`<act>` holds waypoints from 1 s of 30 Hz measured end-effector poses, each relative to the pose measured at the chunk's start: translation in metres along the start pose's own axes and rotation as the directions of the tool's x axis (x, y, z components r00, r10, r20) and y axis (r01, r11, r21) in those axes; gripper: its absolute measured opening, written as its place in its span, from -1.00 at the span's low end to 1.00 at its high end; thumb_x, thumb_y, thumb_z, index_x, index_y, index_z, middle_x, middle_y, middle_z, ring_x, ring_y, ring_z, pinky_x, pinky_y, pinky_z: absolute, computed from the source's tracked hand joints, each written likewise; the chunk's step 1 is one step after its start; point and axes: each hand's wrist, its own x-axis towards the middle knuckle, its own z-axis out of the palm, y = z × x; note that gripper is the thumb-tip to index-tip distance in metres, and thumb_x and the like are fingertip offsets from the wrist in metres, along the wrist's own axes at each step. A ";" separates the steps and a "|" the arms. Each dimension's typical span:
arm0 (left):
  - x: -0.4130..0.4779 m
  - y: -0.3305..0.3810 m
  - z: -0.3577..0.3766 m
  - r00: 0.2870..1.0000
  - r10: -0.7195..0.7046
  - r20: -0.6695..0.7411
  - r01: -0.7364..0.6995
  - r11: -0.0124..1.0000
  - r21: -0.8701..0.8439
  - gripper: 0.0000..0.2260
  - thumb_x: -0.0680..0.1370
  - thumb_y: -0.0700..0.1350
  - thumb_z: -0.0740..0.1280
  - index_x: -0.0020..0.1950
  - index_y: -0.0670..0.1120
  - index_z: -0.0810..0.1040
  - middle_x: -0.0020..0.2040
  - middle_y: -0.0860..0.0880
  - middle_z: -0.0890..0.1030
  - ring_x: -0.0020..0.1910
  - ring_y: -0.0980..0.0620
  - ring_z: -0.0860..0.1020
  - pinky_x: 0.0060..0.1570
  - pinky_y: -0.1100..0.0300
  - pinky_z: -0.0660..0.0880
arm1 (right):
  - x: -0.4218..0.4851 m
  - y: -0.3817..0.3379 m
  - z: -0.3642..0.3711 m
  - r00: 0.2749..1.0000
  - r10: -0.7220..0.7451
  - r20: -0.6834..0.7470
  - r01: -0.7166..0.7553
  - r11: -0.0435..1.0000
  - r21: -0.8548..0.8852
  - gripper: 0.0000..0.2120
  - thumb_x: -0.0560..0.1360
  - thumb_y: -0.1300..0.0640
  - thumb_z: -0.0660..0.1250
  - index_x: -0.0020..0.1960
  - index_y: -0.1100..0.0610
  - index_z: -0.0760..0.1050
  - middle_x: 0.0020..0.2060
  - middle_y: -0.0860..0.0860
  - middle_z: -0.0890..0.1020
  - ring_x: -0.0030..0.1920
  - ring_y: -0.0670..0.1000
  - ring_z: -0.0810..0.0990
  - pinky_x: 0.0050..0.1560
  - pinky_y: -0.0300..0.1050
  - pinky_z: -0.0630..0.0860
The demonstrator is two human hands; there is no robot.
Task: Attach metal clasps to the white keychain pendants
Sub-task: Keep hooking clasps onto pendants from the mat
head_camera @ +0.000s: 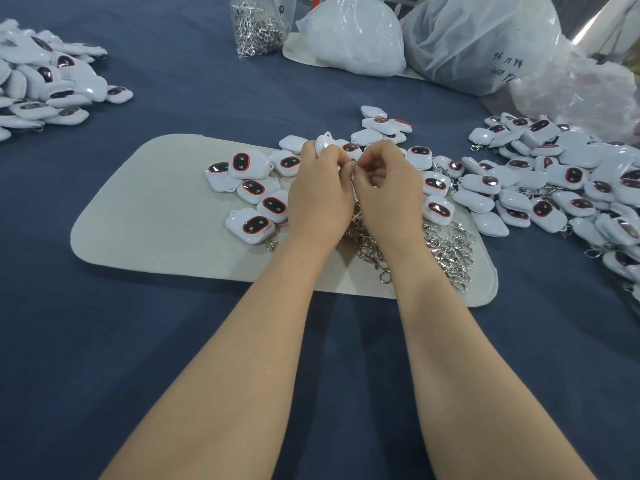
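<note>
My left hand [320, 192] grips a white keychain pendant [323, 143] that sticks out above its fingers. Right beside it, my right hand [386, 188] pinches a small metal clasp [353, 165] at the spot where the two hands meet; the clasp is mostly hidden by the fingers. Both hands hover over a beige felt mat [156, 216]. Loose white pendants with dark oval faces [256, 188] lie on the mat to the left of my hands. A heap of silver metal clasps [446, 251] lies on the mat under and to the right of my wrists.
A big pile of pendants [561, 188] spreads over the blue cloth at right, another pile [45, 84] at far left. A clear bag of clasps [258, 26] and white plastic bags [356, 39] stand at the back.
</note>
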 end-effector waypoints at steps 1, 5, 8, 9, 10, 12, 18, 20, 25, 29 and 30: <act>0.000 0.000 0.000 1.000 0.001 -0.002 -0.001 1.000 0.001 -0.85 0.61 -0.13 0.20 0.05 -0.14 0.53 0.15 -0.12 0.43 -0.10 -0.11 0.51 -0.05 0.04 0.45 | 0.000 0.000 0.000 1.000 -0.001 0.005 0.001 1.000 0.003 -0.91 0.44 0.36 0.27 -0.13 0.20 0.47 -0.26 -0.03 0.53 -0.21 0.04 0.51 -0.11 -0.13 0.49; 0.001 -0.002 0.003 1.000 0.023 -0.004 -0.023 0.999 -0.033 -0.87 0.60 -0.14 0.22 0.04 -0.13 0.54 0.09 -0.07 0.44 -0.08 -0.06 0.51 -0.03 0.10 0.44 | 0.001 0.002 -0.001 1.000 0.026 -0.007 -0.026 1.000 0.012 -0.86 0.44 0.35 0.27 -0.15 0.13 0.43 -0.31 -0.13 0.50 -0.28 -0.10 0.47 -0.16 -0.29 0.45; 0.002 0.000 0.002 0.997 0.071 0.018 -0.067 0.986 -0.150 -0.85 0.60 -0.15 0.23 0.14 -0.10 0.50 0.03 -0.02 0.49 -0.09 0.05 0.52 -0.05 0.25 0.42 | 0.003 0.006 -0.003 0.995 0.064 -0.076 -0.063 0.998 0.023 -0.86 0.44 0.34 0.27 -0.16 0.11 0.42 -0.34 -0.18 0.47 -0.34 -0.21 0.44 -0.22 -0.42 0.39; 0.002 0.001 0.001 0.997 0.069 0.020 -0.064 0.976 -0.209 -0.80 0.59 -0.16 0.22 0.21 -0.10 0.45 -0.03 -0.01 0.52 -0.16 0.14 0.52 -0.10 0.34 0.41 | 0.003 0.007 -0.005 0.991 0.082 -0.107 -0.079 0.996 0.031 -0.86 0.44 0.33 0.27 -0.16 0.11 0.42 -0.34 -0.19 0.47 -0.34 -0.22 0.43 -0.22 -0.44 0.38; 0.002 0.003 0.000 0.999 0.048 0.017 -0.041 0.961 -0.273 -0.76 0.59 -0.18 0.22 0.26 -0.10 0.37 -0.12 0.02 0.52 -0.26 0.22 0.49 -0.19 0.43 0.37 | 0.004 0.009 -0.006 0.986 0.100 -0.136 -0.095 0.995 0.042 -0.86 0.44 0.33 0.26 -0.15 0.11 0.42 -0.34 -0.19 0.47 -0.34 -0.22 0.43 -0.22 -0.45 0.38; 0.002 0.006 -0.001 0.998 -0.035 0.044 0.050 0.914 -0.404 -0.72 0.55 -0.20 0.23 0.23 -0.08 0.26 -0.26 0.06 0.48 -0.41 0.21 0.44 -0.27 0.37 0.36 | 0.005 0.010 -0.007 0.977 0.125 -0.175 -0.118 0.992 0.049 -0.87 0.44 0.32 0.25 -0.15 0.11 0.43 -0.33 -0.18 0.47 -0.32 -0.19 0.45 -0.21 -0.43 0.38; 0.000 0.008 -0.002 0.977 -0.070 0.201 0.159 0.869 -0.469 -0.86 0.55 -0.20 0.20 0.06 -0.01 0.32 -0.26 0.07 0.48 -0.38 0.00 0.53 -0.19 0.09 0.45 | 0.006 0.013 -0.007 0.973 0.115 -0.201 -0.119 0.993 -0.003 -0.88 0.43 0.32 0.25 -0.15 0.11 0.43 -0.35 -0.18 0.46 -0.30 -0.13 0.45 -0.22 -0.41 0.38; 0.000 0.007 -0.002 0.976 -0.080 0.202 0.167 0.869 -0.466 -0.82 0.55 -0.20 0.21 0.10 -0.02 0.30 -0.21 0.05 0.49 -0.33 -0.03 0.53 -0.13 0.05 0.48 | 0.006 0.013 -0.007 0.973 0.114 -0.199 -0.118 0.993 -0.009 -0.88 0.44 0.32 0.25 -0.15 0.12 0.44 -0.35 -0.18 0.46 -0.28 -0.11 0.45 -0.20 -0.36 0.40; 0.000 0.004 0.000 0.963 -0.098 0.251 0.204 0.876 -0.437 -0.81 0.54 -0.17 0.23 0.11 -0.01 0.32 -0.20 0.07 0.48 -0.48 0.16 0.51 -0.40 0.28 0.42 | 0.006 0.014 -0.006 0.975 0.115 -0.192 -0.122 0.992 -0.025 -0.89 0.45 0.31 0.26 -0.13 0.12 0.44 -0.34 -0.18 0.46 -0.25 -0.08 0.48 -0.15 -0.30 0.42; 0.002 0.002 -0.001 0.972 -0.103 0.209 0.190 0.868 -0.458 -0.85 0.53 -0.20 0.25 0.06 -0.01 0.45 -0.20 0.12 0.48 -0.45 0.13 0.51 -0.43 0.42 0.40 | 0.007 0.016 -0.005 0.973 0.121 -0.197 -0.127 0.992 -0.022 -0.91 0.46 0.30 0.27 -0.12 0.13 0.46 -0.33 -0.18 0.46 -0.27 -0.12 0.46 -0.20 -0.41 0.39; 0.002 0.002 -0.001 0.973 -0.109 0.205 0.194 0.866 -0.461 -0.85 0.53 -0.21 0.25 0.06 -0.01 0.46 -0.20 0.12 0.48 -0.42 0.11 0.51 -0.44 0.45 0.38 | 0.007 0.016 -0.005 0.972 0.127 -0.198 -0.133 0.991 -0.018 -0.91 0.46 0.29 0.27 -0.12 0.13 0.46 -0.33 -0.19 0.46 -0.28 -0.15 0.45 -0.20 -0.43 0.38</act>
